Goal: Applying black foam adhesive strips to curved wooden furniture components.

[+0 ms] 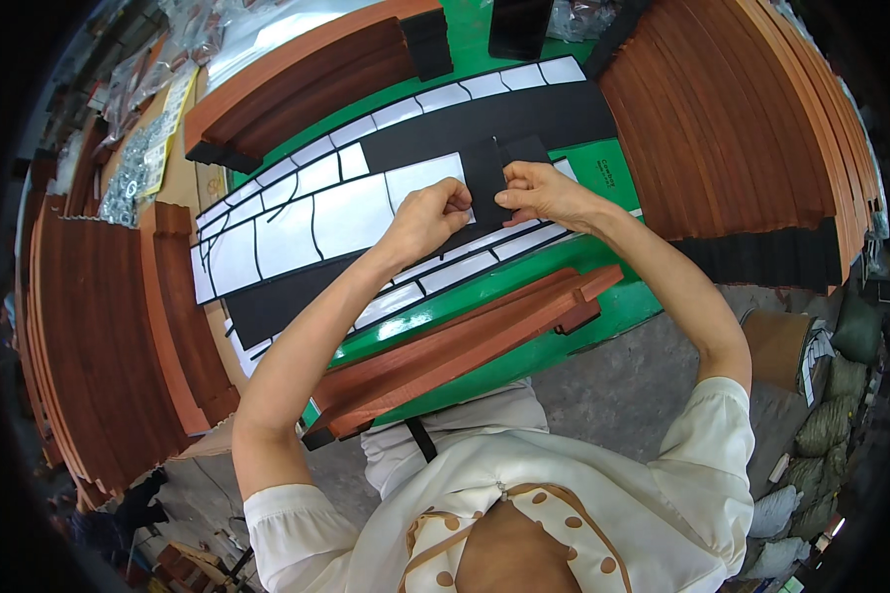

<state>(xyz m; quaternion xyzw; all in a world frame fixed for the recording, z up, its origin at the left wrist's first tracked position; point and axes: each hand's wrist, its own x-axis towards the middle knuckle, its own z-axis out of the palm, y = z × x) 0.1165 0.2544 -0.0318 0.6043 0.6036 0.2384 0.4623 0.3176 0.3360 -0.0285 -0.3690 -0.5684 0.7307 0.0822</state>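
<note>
Long flat black strips, some faced with white sheet crossed by thin black lines, lie stacked on a green table. My left hand (431, 217) is closed in a pinch at the right end of the uppermost white-faced strip (346, 212). Just right of it, my right hand (546, 196) has its thumb and fingers pressed together over the bare black strip (486, 183). Whatever sits between the right fingertips is too small to make out. A short gap separates the two hands. Under my wrists, more white-faced strips (405, 295) show.
A reddish-brown moulded length (455, 346) lies along the table's near edge. Another brown piece with black ends (311, 84) stands at the far side. Tall stacks of brown mouldings rise at the right (722, 119) and left (99, 336). A dark flat object (519, 28) lies at the back.
</note>
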